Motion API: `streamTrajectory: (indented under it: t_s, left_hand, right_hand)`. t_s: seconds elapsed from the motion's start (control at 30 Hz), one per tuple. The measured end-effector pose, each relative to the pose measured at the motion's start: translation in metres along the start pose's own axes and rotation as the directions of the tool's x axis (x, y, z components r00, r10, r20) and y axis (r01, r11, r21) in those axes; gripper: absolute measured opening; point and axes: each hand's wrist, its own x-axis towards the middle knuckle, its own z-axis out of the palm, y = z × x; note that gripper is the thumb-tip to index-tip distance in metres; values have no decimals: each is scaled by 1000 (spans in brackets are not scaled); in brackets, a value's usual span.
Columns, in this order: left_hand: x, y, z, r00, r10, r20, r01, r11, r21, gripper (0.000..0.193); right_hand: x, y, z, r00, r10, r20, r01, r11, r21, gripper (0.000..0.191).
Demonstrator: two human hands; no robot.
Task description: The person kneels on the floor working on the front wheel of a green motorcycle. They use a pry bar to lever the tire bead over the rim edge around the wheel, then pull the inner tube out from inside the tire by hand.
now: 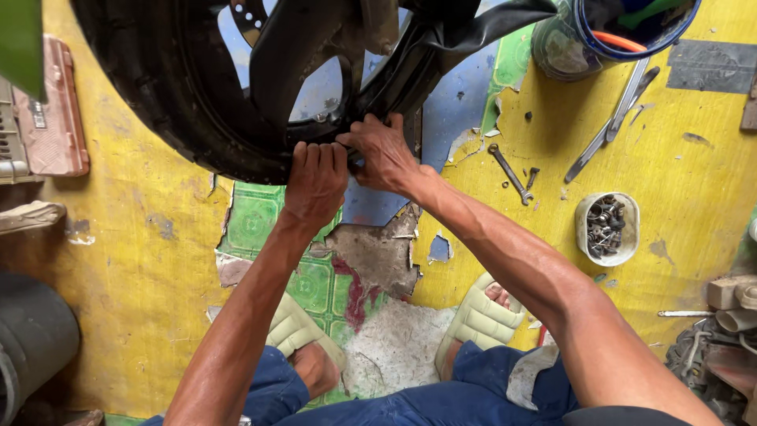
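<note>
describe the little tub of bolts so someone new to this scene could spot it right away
Start at the black tyre both hands grip, then look right across the yellow floor, past the loose spanner. The small white tub sits there alone, the only container packed with dark bolts and nuts.

Your left hand's (315,180) fingertips curl out of sight behind the black rubber motorcycle tyre (169,102), so you cannot tell what their grip closes on. The tyre runs off the top edge. The blue plastic bucket (631,31) is cut off too. The small metal parts in the white cup (605,229) are too small to tell apart.
</note>
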Motion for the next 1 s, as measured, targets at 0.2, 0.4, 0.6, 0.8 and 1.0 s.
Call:
streamTrajectory:
  t_s: [0.2, 0.4, 0.6, 0.8, 1.0]
  left_hand:
    - [-2, -3, 13, 999, 30, -31, -29, 999, 39, 47]
    - [6, 2, 22, 989, -20, 147, 27, 999, -47, 45]
    - [1, 4, 8, 1000, -1, -16, 3, 992, 124, 55]
    - [-6, 7, 3, 1000, -26, 11, 24, 992, 124, 53]
    - [-2, 8, 1, 998, -57, -20, 59, 994, 94, 52]
  right_hand:
    - [14, 3, 3, 976, 80, 201, -50, 987, -150, 41]
    - [14, 9, 4, 961, 135, 242, -73, 966, -249, 20]
    - [-10, 14, 2, 991, -122, -61, 118, 991, -65, 63]
    - [-8, 11, 5, 998, -54, 20, 54, 998, -14, 63]
    - [10, 10, -5, 972, 60, 229, -46, 997, -68, 61]
